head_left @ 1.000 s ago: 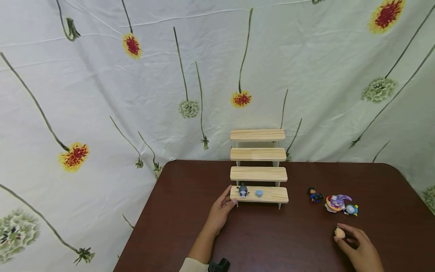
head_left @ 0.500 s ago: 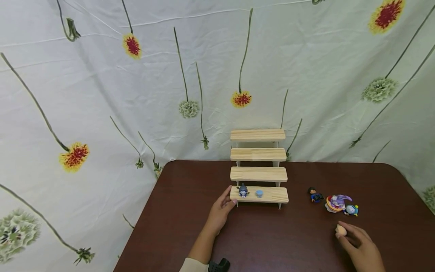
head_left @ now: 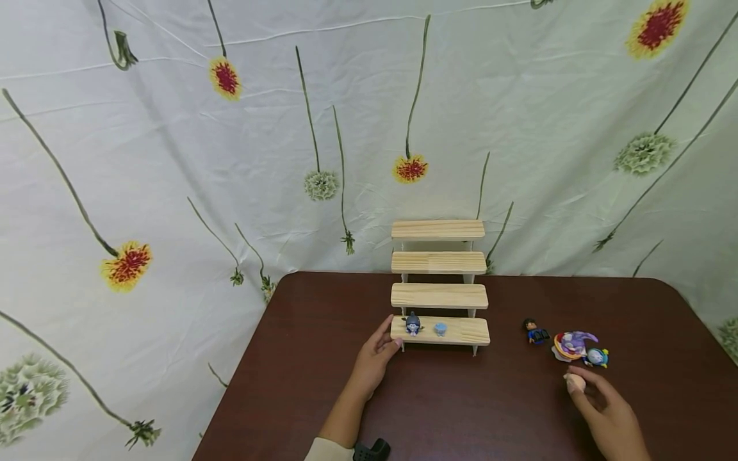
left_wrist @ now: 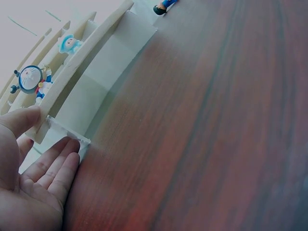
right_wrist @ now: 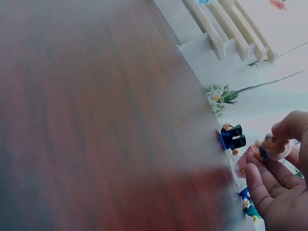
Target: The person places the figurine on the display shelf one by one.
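A four-step wooden stand (head_left: 439, 283) stands at the back of the brown table (head_left: 461, 410). On its lowest step are a blue round-headed figure (head_left: 412, 324) (left_wrist: 30, 82) and a small pale-blue figure (head_left: 440, 328) (left_wrist: 68, 44). My left hand (head_left: 377, 354) (left_wrist: 36, 163) rests open against the stand's left end, thumb on the lowest step. My right hand (head_left: 599, 410) (right_wrist: 276, 173) pinches a small peach-coloured figure (head_left: 575, 382) (right_wrist: 275, 147) just above the table, near a dark blue figure (head_left: 534, 331) (right_wrist: 232, 137).
A purple and red toy (head_left: 571, 344) and a small blue-and-yellow figure (head_left: 596, 356) lie to the right of the stand. A flowered cloth (head_left: 346, 128) hangs behind the table. A black object (head_left: 370, 450) shows at my left sleeve.
My right hand has carried the peach figure a little up and away, toward the cluster of toys. The left hand has stayed in place.
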Demonstrator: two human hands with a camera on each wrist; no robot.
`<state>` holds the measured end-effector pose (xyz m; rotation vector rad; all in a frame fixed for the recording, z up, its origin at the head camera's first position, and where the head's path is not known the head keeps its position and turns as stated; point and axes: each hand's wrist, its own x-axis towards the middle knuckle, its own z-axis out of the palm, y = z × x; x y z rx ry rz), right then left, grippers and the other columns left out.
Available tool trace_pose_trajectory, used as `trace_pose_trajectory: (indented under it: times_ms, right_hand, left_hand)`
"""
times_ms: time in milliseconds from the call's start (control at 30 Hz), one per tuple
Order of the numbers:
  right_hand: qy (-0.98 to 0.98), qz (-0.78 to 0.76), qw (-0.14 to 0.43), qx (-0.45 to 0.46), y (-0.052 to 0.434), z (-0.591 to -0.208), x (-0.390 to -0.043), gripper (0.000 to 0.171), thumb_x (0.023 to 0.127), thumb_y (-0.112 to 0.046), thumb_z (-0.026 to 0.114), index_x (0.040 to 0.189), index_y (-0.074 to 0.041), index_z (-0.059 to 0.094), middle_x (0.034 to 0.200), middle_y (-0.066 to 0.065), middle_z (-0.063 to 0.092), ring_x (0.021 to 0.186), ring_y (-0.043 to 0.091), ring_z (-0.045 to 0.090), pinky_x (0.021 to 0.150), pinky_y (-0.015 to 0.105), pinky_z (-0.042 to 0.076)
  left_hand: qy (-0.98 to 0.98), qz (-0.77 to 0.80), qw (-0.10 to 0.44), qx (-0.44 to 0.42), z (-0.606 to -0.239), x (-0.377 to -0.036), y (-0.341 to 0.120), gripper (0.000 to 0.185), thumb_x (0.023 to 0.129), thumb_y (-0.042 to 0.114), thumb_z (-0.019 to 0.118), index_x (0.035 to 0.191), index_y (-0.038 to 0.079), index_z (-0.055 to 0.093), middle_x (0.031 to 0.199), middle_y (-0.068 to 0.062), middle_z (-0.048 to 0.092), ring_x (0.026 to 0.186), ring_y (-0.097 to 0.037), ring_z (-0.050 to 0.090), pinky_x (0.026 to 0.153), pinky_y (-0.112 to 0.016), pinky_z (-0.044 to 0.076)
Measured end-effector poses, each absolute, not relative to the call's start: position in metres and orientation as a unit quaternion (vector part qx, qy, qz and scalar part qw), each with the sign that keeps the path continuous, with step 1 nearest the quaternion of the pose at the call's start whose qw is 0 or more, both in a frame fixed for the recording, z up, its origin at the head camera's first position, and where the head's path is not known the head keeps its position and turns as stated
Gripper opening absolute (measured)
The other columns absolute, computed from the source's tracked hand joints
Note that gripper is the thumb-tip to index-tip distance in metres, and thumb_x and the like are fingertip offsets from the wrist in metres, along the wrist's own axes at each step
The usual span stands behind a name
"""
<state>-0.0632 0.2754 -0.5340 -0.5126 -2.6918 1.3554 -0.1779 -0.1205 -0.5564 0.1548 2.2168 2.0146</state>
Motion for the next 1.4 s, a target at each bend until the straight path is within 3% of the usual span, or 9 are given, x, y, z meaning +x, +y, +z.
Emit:
trace_pose_trajectory:
  times_ms: [500,567,633,700,767,1000,1200,1400]
  right_hand:
    - [-0.869,0.473,0.036,-0.142,0.268,-0.529,-0.071,0.059,0.103,-0.046,0.054,0.143,-0.003,0.048,0.138,0.023,0.058,0.089,-0.028,0.042,0.072,0.005,0.047]
    - [-0.869,0.474,0.041,-0.136,0.267,-0.529,-0.072,0.058,0.102,-0.046,0.056,0.142,-0.004,0.05,0.13,0.011,0.065,0.09,-0.027,0.044,0.073,0.005,0.047]
    - [-0.869,0.475,0.054,-0.125,0.266,-0.528,-0.073,0.056,0.102,-0.045,0.058,0.14,-0.005,0.053,0.12,-0.011,0.066,0.091,-0.027,0.046,0.073,0.005,0.047]
    - [-0.871,0.473,0.073,-0.107,0.265,-0.528,-0.073,0.052,0.101,-0.042,0.06,0.139,-0.006,0.056,0.113,-0.029,0.059,0.092,-0.026,0.048,0.074,0.004,0.047]
    - [-0.873,0.473,0.085,-0.089,0.263,-0.527,-0.074,0.05,0.101,-0.04,0.06,0.139,-0.007,0.058,0.109,-0.038,0.05,0.094,-0.027,0.048,0.075,0.004,0.047]
    - [-0.872,0.474,0.115,-0.041,0.258,-0.522,-0.078,0.044,0.103,-0.031,0.059,0.14,-0.007,0.058,0.119,-0.029,0.05,0.099,-0.026,0.049,0.079,0.002,0.046]
    - [-0.866,0.485,0.118,-0.036,0.253,-0.519,-0.082,0.042,0.103,-0.031,0.06,0.138,-0.009,0.06,0.113,-0.036,0.055,0.1,-0.024,0.052,0.08,0.003,0.046]
    - [-0.857,0.498,0.126,-0.032,0.244,-0.516,-0.088,0.038,0.102,-0.029,0.062,0.135,-0.009,0.062,0.11,-0.035,0.059,0.099,-0.019,0.057,0.08,0.003,0.046]
  left_hand:
    - [0.736,0.671,0.068,0.058,-0.554,-0.177,-0.12,0.064,0.102,0.025,0.062,0.159,0.021,0.033,0.134,-0.018,0.064,0.121,-0.023,0.063,0.108,-0.037,0.048]
    - [0.735,0.672,0.068,0.059,-0.555,-0.177,-0.12,0.065,0.102,0.025,0.062,0.159,0.021,0.033,0.134,-0.018,0.064,0.121,-0.024,0.063,0.108,-0.037,0.048]
    - [0.734,0.673,0.069,0.057,-0.555,-0.177,-0.12,0.065,0.101,0.026,0.063,0.159,0.022,0.034,0.133,-0.017,0.065,0.121,-0.024,0.063,0.109,-0.039,0.047]
    - [0.734,0.673,0.07,0.056,-0.555,-0.176,-0.12,0.065,0.101,0.026,0.063,0.159,0.022,0.034,0.132,-0.016,0.065,0.121,-0.024,0.063,0.109,-0.041,0.047]
    - [0.735,0.673,0.071,0.055,-0.555,-0.176,-0.12,0.065,0.101,0.027,0.063,0.159,0.023,0.034,0.132,-0.016,0.065,0.121,-0.023,0.063,0.11,-0.043,0.046]
    - [0.732,0.675,0.071,0.057,-0.556,-0.177,-0.121,0.065,0.101,0.027,0.063,0.159,0.023,0.034,0.132,-0.016,0.065,0.121,-0.025,0.063,0.11,-0.043,0.046]
    - [0.731,0.676,0.074,0.058,-0.556,-0.178,-0.122,0.065,0.101,0.027,0.063,0.159,0.024,0.034,0.134,-0.016,0.064,0.123,-0.025,0.062,0.11,-0.043,0.047]
    - [0.734,0.673,0.074,0.057,-0.557,-0.178,-0.121,0.066,0.101,0.027,0.063,0.16,0.021,0.033,0.135,-0.017,0.064,0.123,-0.024,0.062,0.11,-0.043,0.047]
